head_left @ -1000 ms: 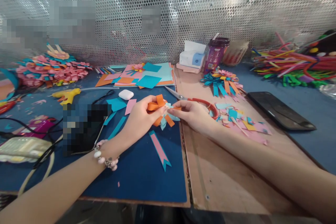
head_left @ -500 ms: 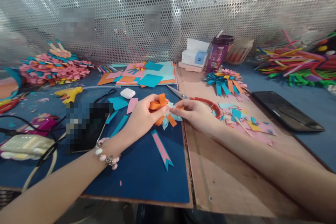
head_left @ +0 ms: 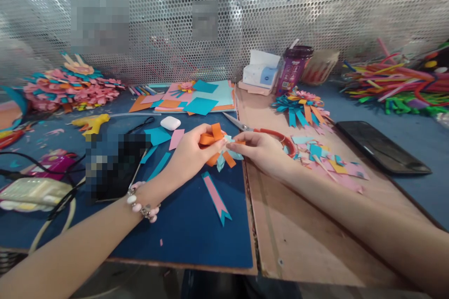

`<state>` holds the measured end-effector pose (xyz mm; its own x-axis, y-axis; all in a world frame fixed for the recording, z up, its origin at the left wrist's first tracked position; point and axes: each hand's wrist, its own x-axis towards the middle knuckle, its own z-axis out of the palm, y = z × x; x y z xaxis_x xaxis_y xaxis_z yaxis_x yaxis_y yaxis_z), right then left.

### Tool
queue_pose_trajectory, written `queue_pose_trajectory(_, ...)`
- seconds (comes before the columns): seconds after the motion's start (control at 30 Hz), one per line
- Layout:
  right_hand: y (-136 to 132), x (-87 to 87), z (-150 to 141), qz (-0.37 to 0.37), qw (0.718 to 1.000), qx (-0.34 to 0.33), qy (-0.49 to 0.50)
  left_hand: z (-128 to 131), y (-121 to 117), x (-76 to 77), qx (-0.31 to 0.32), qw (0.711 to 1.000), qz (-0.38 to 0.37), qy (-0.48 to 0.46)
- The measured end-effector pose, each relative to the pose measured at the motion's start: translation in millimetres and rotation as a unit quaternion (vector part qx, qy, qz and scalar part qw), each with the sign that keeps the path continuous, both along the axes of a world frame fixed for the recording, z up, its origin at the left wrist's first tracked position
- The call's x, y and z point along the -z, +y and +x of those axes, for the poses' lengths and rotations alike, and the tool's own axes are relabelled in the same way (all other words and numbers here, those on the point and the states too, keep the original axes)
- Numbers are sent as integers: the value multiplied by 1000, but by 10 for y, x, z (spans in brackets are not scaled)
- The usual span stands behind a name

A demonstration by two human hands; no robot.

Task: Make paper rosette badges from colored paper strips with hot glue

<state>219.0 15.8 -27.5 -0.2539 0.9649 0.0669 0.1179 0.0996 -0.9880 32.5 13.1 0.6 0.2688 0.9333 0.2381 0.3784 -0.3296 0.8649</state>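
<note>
Between my two hands is a paper flower (head_left: 229, 160) of orange loops and pale blue petals. My left hand (head_left: 196, 149) is closed on its left side, thumb pressing near the centre. The fingertips of my right hand (head_left: 263, 149) pinch the flower's right edge. Just below lies a pink and blue paper ribbon strip (head_left: 216, 197) with a notched end. Scissors with orange handles (head_left: 261, 131) rest behind my right hand, partly hidden by it.
Left are a yellow glue gun (head_left: 93, 124), a phone (head_left: 121, 168) and cables. Behind are coloured paper sheets (head_left: 217, 93) and a white case (head_left: 170, 123). Right are paper scraps (head_left: 329, 161), a finished paper flower (head_left: 300, 105), a purple cup (head_left: 293, 71) and a dark phone (head_left: 382, 147).
Hardly anything differs. Both hands keep their hold on the paper flower in the same place, and the view has shifted very slightly.
</note>
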Motion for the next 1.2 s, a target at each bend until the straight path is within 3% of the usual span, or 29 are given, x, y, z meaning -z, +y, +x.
queue_pose_trajectory(0.4, 25, 80, -14, -31, 988, -26, 147, -4, 2, 5, 12, 998, -34, -50)
queue_pose_trajectory(0.8, -26, -26, -37, -12, 997, -39, 64, 3, -8, 15, 3, 997, -23, -68)
queue_pose_trajectory(0.87, -81, -79, -64, 17, 1000, -6, 19, 1, 10, 30, 0, 995, -33, -95)
queue_pose_trajectory(0.93, -147, -133, -88, 91, 994, 51, -29, -17, 52, 53, -26, 991, -36, -127)
queue_pose_trajectory(1.0, -201, -176, -85, 232, 963, 110, -78, -56, 108, 62, -62, 984, -33, -165)
queue_pose_trajectory(1.03, -218, -193, -71, 318, 933, 132, -108, -82, 133, 55, -70, 979, -44, -187)
queue_pose_trajectory(1.13, -233, -222, 13, 549, 793, 134, -227, -154, 160, -17, -7, 957, -164, -238)
queue_pose_trajectory(1.2, -231, -226, 64, 644, 694, 90, -309, -176, 132, -79, 69, 931, -270, -238)
